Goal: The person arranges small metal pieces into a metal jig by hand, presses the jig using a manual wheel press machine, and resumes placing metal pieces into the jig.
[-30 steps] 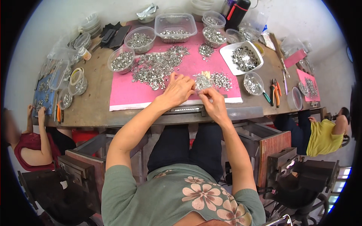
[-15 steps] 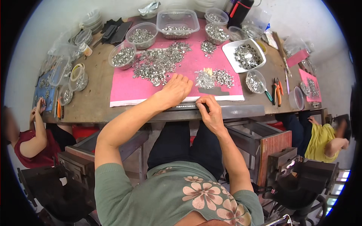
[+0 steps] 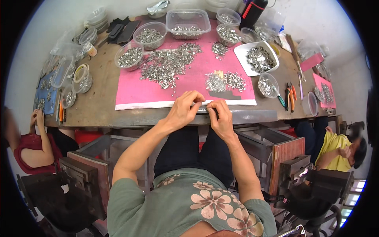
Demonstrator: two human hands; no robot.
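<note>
At the table's front edge, my left hand (image 3: 184, 109) has its thumb and fingers bent together; whatever small piece they may hold is hidden. Close beside it, my right hand (image 3: 221, 117) pinches the end of a narrow dark strip (image 3: 202, 110) carrying a row of small bright bits, mostly covered by my hands. Beyond them lies a pink mat (image 3: 130, 93) with a white front border. On it spreads a wide heap of small silvery metal parts (image 3: 167, 65). Thin metal pins (image 3: 215, 84) and a smaller heap of metal parts (image 3: 235, 81) lie past my right hand.
Clear bowls (image 3: 130, 58) and a clear box (image 3: 188, 24) of metal parts line the back. A white tray (image 3: 241, 53) and pliers (image 3: 291, 96) sit to the right. Two people work at either side, one in red (image 3: 33, 156), one in yellow (image 3: 333, 152).
My left hand has come back from the near edge of the metal heap to the strip beside my right hand. The right hand stays in nearly the same place.
</note>
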